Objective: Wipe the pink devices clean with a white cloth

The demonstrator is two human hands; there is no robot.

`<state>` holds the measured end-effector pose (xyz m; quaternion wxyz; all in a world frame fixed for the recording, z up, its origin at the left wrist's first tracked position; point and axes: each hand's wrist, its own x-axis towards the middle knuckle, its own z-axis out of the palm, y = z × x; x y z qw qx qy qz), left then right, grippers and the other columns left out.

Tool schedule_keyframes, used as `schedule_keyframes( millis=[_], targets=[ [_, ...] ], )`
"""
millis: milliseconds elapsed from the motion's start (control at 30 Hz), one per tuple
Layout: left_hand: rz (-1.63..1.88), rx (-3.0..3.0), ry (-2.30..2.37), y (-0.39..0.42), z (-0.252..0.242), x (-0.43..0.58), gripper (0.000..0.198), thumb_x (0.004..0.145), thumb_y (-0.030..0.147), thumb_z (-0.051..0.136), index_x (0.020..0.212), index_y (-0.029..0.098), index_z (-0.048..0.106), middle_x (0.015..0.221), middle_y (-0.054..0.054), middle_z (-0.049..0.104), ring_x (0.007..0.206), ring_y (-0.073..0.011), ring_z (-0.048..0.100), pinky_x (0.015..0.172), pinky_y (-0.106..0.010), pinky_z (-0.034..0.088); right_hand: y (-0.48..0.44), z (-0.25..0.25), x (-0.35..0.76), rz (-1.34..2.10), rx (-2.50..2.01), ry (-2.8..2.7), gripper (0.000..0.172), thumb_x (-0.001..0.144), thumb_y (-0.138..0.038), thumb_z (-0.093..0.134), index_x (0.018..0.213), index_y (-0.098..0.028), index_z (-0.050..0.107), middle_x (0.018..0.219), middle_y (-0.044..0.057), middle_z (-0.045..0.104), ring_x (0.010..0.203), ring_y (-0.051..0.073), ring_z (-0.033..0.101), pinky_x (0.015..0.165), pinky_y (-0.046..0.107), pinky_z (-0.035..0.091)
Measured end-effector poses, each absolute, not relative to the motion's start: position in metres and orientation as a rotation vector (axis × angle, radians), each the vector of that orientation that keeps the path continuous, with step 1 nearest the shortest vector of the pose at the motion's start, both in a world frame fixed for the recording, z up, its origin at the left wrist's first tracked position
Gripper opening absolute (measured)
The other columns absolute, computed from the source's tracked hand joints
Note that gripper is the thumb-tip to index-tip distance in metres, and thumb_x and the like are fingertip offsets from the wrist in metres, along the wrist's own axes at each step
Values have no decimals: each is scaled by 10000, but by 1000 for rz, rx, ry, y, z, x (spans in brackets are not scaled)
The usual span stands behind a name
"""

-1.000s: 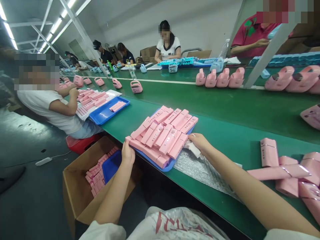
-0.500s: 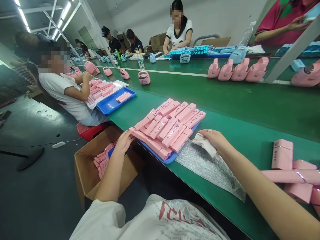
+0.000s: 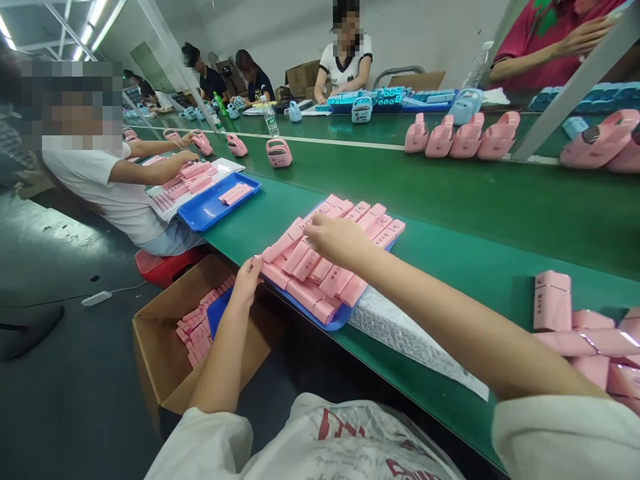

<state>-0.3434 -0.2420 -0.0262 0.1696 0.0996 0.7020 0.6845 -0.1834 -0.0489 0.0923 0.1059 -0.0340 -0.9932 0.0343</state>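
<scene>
A blue tray point(image 3: 334, 321) piled with several flat pink plastic covers point(image 3: 325, 280) lies at the near edge of the green bench point(image 3: 450, 267). My left hand point(image 3: 249, 277) pinches the near left corner of the pile at the tray's edge, fingers closed on it. My right hand point(image 3: 334, 237) reaches across the top of the pile, fingers curled down onto the pink covers in the middle. Whether it has lifted one I cannot tell.
A bubble-wrap sheet point(image 3: 415, 337) lies right of the tray. Pink covers point(image 3: 585, 327) stand at the right. Below the bench, a cardboard box point(image 3: 160, 347) holds pink parts. A person in white point(image 3: 115, 187) sits left by another blue tray point(image 3: 210, 212). Pink housings point(image 3: 460, 137) line the belt.
My right hand left the white cloth on the bubble wrap and moved left onto the middle of the pink pile. My left hand stayed at the tray's corner.
</scene>
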Motion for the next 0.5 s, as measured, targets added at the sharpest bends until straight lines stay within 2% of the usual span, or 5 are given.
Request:
schedule_keyframes(
  millis=[100, 233, 367, 433, 500],
  targets=[
    [1975, 302, 2024, -242, -32, -343, 523, 631, 574, 766, 894, 139, 644, 681, 25, 555, 573, -85, 483, 475, -175, 371, -67, 97, -232, 13, 125, -2959, 272, 911, -91, 434, 1000, -135, 687, 1060, 160, 643, 824, 222, 680, 608, 288, 466],
    [2042, 286, 2044, -243, -39, -343, 510, 680, 539, 754, 987, 148, 639, 778, 8, 582, 607, -84, 499, 470, -164, 375, -79, 82, -269, -44, 307, -3009, 152, 882, -104, 566, 908, -137, 712, 951, 101, 707, 830, 190, 690, 682, 260, 483],
    [2067, 258, 2014, -245, -43, -344, 439, 714, 482, 756, 973, 148, 637, 772, 4, 585, 578, -82, 490, 456, -169, 383, -79, 70, -281, -89, 340, -3043, 177, 904, -99, 543, 848, -114, 709, 836, 65, 719, 821, 168, 694, 693, 248, 464],
    [2081, 241, 1991, -246, -44, -345, 399, 735, 463, 746, 961, 152, 638, 778, 1, 590, 575, -81, 494, 458, -169, 388, -76, 72, -282, -102, 360, -3051, 163, 892, -98, 547, 874, -124, 707, 872, 82, 721, 823, 191, 696, 682, 259, 466],
    [2098, 229, 1966, -246, -45, -345, 388, 746, 456, 739, 969, 154, 642, 800, -8, 598, 590, -86, 509, 461, -169, 393, -71, 79, -279, -107, 363, -3039, 190, 894, -109, 526, 992, -134, 686, 979, 118, 707, 830, 216, 689, 649, 276, 461]
  ],
)
